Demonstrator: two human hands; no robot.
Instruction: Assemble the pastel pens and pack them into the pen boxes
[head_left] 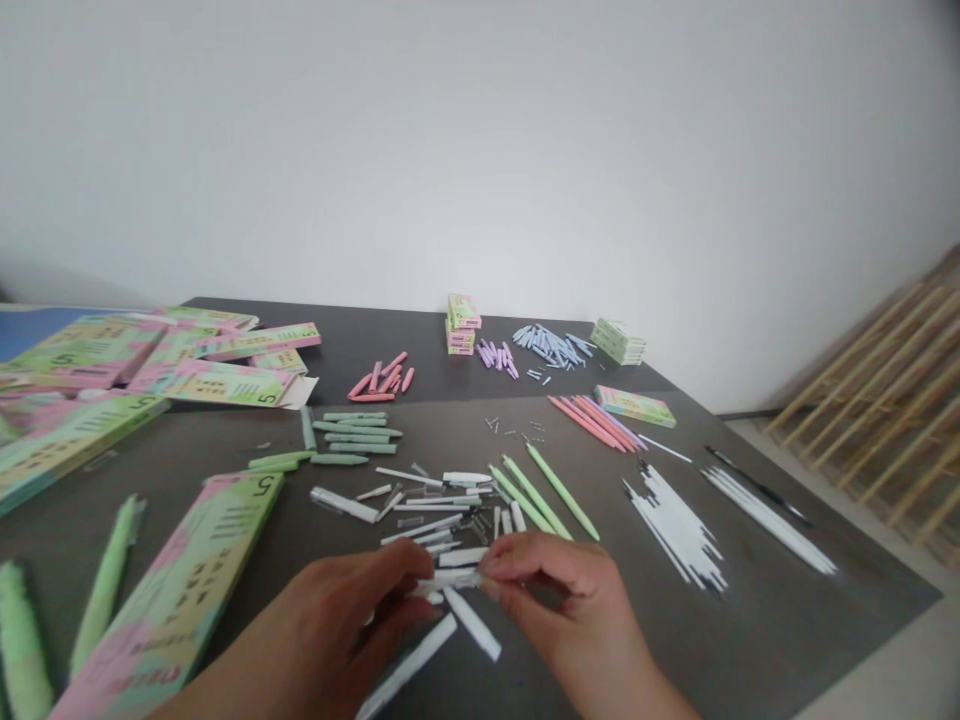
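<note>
My left hand (352, 615) is closed, its fingertips pinching one end of a small white pen part (454, 578). At the other end, the thumb and forefinger of my right hand (562, 590) grip the same part, near a clear bit. Just beneath my fingers lie a white pen barrel (472, 622) and a longer white piece (412, 665). Beyond my fingertips spreads a pile of white and clear pen parts (431, 505). To the right of this pile are several light green pens (559, 490). My palms are turned down, so part of the grip is hidden.
Pink-green boxes (97, 350) heap up at the left; one box (195, 590) lies near my left forearm. Dark green (356, 437), pink (382, 378) and blue pen parts (551, 345) sit further back. White refills (679, 530) lie right. Bamboo slats (885, 400) stand beyond the table.
</note>
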